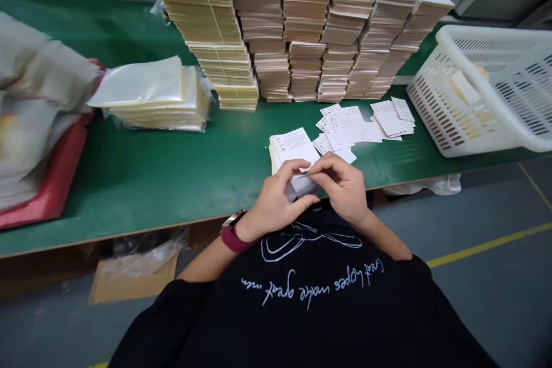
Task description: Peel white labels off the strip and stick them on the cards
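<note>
Near the table's front edge, my left hand point(278, 198) curls around a whitish, paper-like bundle point(301, 185), its thumb and fingers on either side. My right hand point(342, 184) is closed in a pinch at the bundle's upper edge, where its fingertips meet my left fingertips. Whatever small thing lies between those fingertips is too small to make out. Just beyond my left fingers lies a short stack of printed papers point(295, 146), partly hidden by the hand. To its right, loose printed cards point(347, 126) are spread over one another.
Tall stacks of printed papers point(263, 17) line the back of the green table point(172, 172). A plastic-wrapped pack point(142, 89) sits left of them. Farther left, filled bags point(30, 103) rest on a red tray point(52, 190). A white perforated basket point(483, 98) stands at right.
</note>
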Available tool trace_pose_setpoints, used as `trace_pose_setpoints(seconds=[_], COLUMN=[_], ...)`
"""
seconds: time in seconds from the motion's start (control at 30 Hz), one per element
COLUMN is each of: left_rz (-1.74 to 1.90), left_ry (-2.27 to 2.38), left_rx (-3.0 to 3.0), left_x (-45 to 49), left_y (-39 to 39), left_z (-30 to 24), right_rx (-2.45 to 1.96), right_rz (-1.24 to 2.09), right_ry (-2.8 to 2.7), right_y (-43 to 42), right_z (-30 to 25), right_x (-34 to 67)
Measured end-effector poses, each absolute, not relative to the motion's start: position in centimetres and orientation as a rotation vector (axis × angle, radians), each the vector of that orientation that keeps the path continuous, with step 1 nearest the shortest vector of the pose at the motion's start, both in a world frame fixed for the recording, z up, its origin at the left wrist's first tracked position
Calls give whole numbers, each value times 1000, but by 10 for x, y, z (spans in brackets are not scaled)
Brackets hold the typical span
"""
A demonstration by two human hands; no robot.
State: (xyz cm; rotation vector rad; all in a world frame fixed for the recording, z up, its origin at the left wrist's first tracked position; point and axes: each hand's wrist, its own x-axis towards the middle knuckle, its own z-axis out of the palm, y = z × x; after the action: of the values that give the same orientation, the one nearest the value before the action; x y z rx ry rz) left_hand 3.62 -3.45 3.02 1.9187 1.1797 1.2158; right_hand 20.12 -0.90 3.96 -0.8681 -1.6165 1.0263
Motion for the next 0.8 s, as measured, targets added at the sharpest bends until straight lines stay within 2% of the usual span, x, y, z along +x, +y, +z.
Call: trace_pose_setpoints(seconds=[0.13, 0.37, 0.53, 0.8], left_rz=[1107, 1294, 1312, 1284], left_ry=[1126, 1201, 1204, 1251], left_rx=[2026, 1944, 1933, 1962], left_x=[27, 20, 21, 22], left_y=[-36, -33, -31, -32], left_z=[30, 32, 35, 39], right_rx=[-705, -604, -688, -733], right_rz=[1159, 1322, 1116, 959], right_ry=[-1380, -1203, -1300, -1338], right_y=[-2, 0, -2, -3], right_z=[39, 29, 23, 29], right_x=[199, 187, 190, 199])
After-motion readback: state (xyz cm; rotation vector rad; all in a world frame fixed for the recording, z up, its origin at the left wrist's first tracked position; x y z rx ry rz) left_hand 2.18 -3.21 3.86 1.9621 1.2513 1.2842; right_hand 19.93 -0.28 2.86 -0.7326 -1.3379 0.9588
